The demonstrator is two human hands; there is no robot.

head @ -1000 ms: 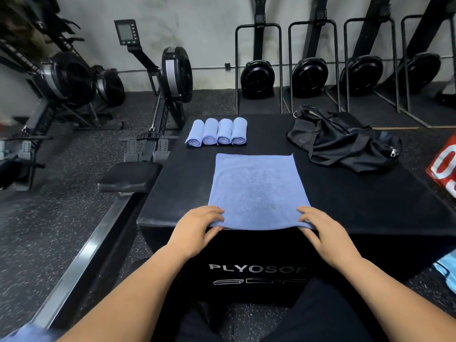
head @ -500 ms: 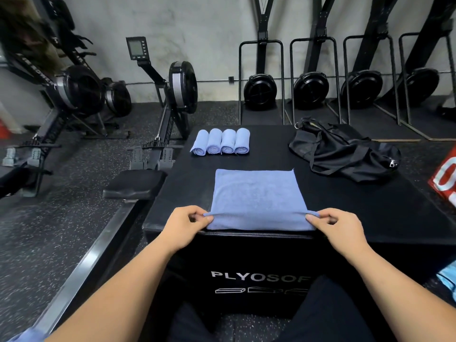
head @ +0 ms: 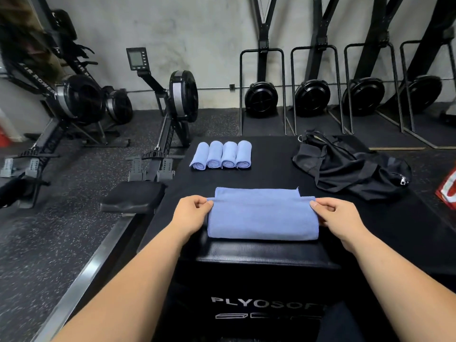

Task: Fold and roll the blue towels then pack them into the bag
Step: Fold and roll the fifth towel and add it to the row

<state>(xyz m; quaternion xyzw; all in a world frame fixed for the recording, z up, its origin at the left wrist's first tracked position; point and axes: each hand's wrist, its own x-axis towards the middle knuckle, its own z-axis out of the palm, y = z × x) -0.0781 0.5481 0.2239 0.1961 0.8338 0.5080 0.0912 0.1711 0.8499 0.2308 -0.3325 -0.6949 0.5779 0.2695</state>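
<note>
Fingers of left hand (head: pixel 191 213) and right hand (head: pixel 338 218) clamped on opposite corners of half-folded blue towel (head: pixel 262 218).

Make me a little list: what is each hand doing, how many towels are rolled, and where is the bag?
towel: blue, folded nearly in half
left hand: pinches its left corner
right hand: pinches its right corner
rolled towels: four, side by side, far end of box
bag: black, crumpled, far right of box
</note>
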